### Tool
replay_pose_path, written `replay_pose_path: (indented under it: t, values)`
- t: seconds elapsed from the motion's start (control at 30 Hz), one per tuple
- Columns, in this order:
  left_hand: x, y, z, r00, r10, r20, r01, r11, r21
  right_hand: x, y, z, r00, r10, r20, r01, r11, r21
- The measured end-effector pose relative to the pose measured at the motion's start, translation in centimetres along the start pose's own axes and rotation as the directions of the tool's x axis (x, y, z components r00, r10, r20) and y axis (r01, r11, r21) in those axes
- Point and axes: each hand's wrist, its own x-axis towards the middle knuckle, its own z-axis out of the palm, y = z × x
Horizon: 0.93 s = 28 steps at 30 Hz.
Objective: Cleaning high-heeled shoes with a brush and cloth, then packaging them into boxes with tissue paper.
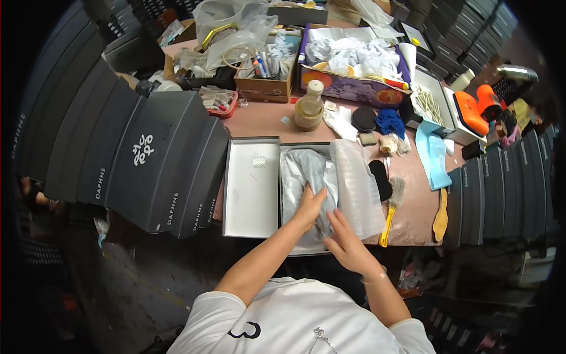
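An open dark shoebox holds a bundle in thin grey wrapping [313, 164], with paler crumpled wrapping around it. My left hand [311, 207] is closed on the near part of this bundle, the thumb toward the right. Just right of it, at the box's right side, my right hand [349, 241] has its fingers spread and slightly blurred, with nothing visible in them. The box's lid [250, 192] lies folded back to the left, pale inside up. A translucent padded sheet [357, 197] hangs over the box's right edge. What the wrapping covers is hidden.
Dark shoeboxes [153, 159] are stacked at left, more [495, 194] at right. A yellow-handled brush [387, 227], a black pad [380, 180] and a wooden spatula [441, 217] lie right of the box. Behind stand a jar [309, 112] and a purple carton [354, 88] of crumpled paper.
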Motion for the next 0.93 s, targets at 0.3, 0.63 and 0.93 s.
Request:
replay_pose_path:
  t: [0.3, 0.63, 0.93]
  values:
    - [-7.6, 6.1, -1.7, 0.771, 0.015, 0.636, -0.634, -0.071, 0.77, 0.2, 10.7, 1.2, 0.797, 0.562, -0.221, -0.28, 0.668, 0.689]
    - [-8.0, 5.2, -10.6, 0.969, 0.23, -0.093, -0.095, 0.689, 0.719, 7.2, 0.4, -0.5, 0.941, -0.161, 0.298, 0.302, 0.797, -0.524]
    - [-7.4, 4.0, -10.2, 0.995, 0.097, 0.006, -0.038, 0.329, 0.944, 9.6, 4.1, 2.8, 0.989, -0.08, 0.128, 0.15, 0.612, -0.776]
